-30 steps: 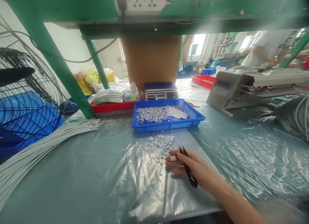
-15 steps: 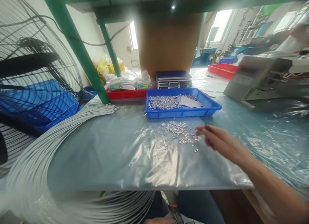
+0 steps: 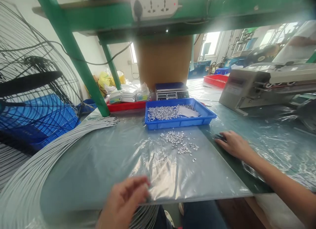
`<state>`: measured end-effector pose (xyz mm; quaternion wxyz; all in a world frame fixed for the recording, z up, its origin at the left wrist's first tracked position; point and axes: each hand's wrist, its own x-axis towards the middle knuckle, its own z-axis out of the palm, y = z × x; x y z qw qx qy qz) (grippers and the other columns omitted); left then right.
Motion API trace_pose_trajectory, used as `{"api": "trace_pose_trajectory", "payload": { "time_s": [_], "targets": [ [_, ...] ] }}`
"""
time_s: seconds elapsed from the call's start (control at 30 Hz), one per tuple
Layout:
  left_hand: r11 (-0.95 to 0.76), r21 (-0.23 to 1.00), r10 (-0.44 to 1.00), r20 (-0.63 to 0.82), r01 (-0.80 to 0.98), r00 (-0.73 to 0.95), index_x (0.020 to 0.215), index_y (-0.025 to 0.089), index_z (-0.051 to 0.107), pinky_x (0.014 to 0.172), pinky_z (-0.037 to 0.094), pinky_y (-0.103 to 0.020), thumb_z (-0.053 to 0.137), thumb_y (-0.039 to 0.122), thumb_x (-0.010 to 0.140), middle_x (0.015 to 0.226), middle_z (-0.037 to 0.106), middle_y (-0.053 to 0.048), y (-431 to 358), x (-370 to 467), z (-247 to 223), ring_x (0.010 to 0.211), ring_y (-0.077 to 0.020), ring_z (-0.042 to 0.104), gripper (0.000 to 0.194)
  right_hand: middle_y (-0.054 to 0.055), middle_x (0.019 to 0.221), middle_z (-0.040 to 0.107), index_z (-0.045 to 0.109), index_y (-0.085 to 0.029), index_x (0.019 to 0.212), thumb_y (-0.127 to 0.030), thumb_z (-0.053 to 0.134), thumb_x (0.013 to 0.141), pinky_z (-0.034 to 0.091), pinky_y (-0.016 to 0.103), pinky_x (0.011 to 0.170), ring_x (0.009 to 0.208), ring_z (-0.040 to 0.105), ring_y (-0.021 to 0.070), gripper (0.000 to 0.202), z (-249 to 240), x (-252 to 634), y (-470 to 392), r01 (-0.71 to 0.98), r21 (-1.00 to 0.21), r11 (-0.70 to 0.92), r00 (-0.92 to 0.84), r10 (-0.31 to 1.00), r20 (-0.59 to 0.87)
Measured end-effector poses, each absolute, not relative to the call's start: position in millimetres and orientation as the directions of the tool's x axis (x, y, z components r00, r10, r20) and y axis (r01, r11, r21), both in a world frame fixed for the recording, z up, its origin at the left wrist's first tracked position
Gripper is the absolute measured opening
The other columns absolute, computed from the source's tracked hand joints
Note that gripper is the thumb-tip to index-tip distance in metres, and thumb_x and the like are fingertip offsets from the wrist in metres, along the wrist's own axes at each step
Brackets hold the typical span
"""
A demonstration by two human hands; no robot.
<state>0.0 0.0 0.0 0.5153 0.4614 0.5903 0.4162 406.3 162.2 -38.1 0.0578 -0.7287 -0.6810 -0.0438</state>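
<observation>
One table (image 3: pixel 98 163) under clear plastic sheeting, one fan (image 3: pixel 29 90) at nine o'clock. One big bundle of white wires (image 3: pixel 37 163) sweeping from ten o'clock round to six, none yet crimped as far as visible. One blue tray (image 3: pixel 209 114) at twelve, heaped with metal bits (image 3: pixel 161 113); one loose pile (image 3: pixel 176 139) below it, barely started by the look. Right hand (image 3: pixel 233 144) at three o'clock, flat over dark snips (image 3: pixel 219 137); grip hidden. Left hand (image 3: pixel 125 199) at six, fingers curled loosely at the table edge by the wires; hold unclear.
</observation>
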Motion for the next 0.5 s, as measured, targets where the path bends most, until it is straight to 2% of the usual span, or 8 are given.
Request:
{"api": "trace_pose_trajectory", "payload": {
  "time_s": [0.03,0.1,0.17,0.23,0.3,0.37,0.5],
  "targets": [
    [0.181,0.976,0.982,-0.173,0.117,-0.083,0.103,0.013,0.075,0.073,0.055,-0.032,0.08,0.051,0.074,0.093,0.076,-0.011,20,0,12,0.076,-0.0211,0.066,0.047,0.006,0.102,0.069,0.066,-0.015,0.105,-0.037,0.063,0.096,0.057,0.04,0.081,0.092,0.067,0.0208,0.024,-38,407,164,0.997,-0.002,-0.072,0.071,0.985,0.159],
    [0.164,0.983,0.985,-0.157,0.087,-0.075,0.107,0.013,0.071,0.07,0.055,-0.029,0.077,0.044,0.079,0.103,0.072,-0.011,59,4,33,0.082,-0.0198,0.066,0.043,0.01,0.117,0.067,0.062,-0.015,0.121,-0.038,0.063,0.095,0.056,0.044,0.085,0.104,0.066,0.0251,0.034,-35,404,172,0.996,0.029,-0.089,0.08,0.973,0.217],
    [0.184,0.981,0.983,-0.182,0.067,-0.027,0.106,0.012,0.068,0.069,0.054,-0.029,0.073,0.041,0.083,0.107,0.069,-0.012,89,13,44,0.081,-0.0182,0.065,0.038,0.013,0.13,0.06,0.054,-0.016,0.134,-0.035,0.062,0.096,0.055,0.047,0.089,0.115,0.061,0.0293,0.043,-26,395,184,0.995,0.052,-0.086,0.068,0.956,0.287],
    [0.227,0.973,0.973,-0.229,0.032,0.04,0.105,0.011,0.067,0.068,0.054,-0.03,0.071,0.04,0.085,0.108,0.067,-0.013,103,25,45,0.079,-0.0174,0.064,0.036,0.013,0.139,0.055,0.05,-0.019,0.138,-0.032,0.062,0.096,0.053,0.049,0.092,0.122,0.057,0.031,0.046,-16,384,201,0.997,0.079,-0.022,-0.005,0.947,0.322],
    [0.267,0.964,0.959,-0.265,-0.008,0.098,0.104,0.011,0.066,0.067,0.052,-0.029,0.071,0.039,0.086,0.105,0.068,-0.013,101,34,38,0.077,-0.016,0.064,0.034,0.012,0.14,0.055,0.054,-0.019,0.135,-0.032,0.063,0.095,0.051,0.052,0.096,0.123,0.056,0.0312,0.043,-9,375,219,0.99,0.12,0.079,-0.112,0.948,0.296],
    [0.303,0.952,0.944,-0.294,-0.044,0.148,0.101,0.011,0.067,0.063,0.05,-0.026,0.072,0.04,0.084,0.099,0.07,-0.011,87,38,30,0.073,-0.0145,0.064,0.034,0.011,0.131,0.062,0.061,-0.017,0.126,-0.032,0.065,0.094,0.049,0.054,0.098,0.119,0.059,0.0297,0.035,-6,369,237,0.974,0.155,0.168,-0.202,0.95,0.239],
    [0.394,0.913,0.907,-0.368,-0.106,0.203,0.091,0.01,0.071,0.057,0.047,-0.023,0.083,0.047,0.072,0.084,0.073,-0.009,41,31,21,0.064,-0.0129,0.064,0.043,0.007,0.109,0.071,0.068,-0.014,0.106,-0.032,0.064,0.095,0.054,0.047,0.091,0.102,0.068,0.0235,0.02,-1,369,261,0.943,0.17,0.288,-0.312,0.939,0.143]
  ]
}}
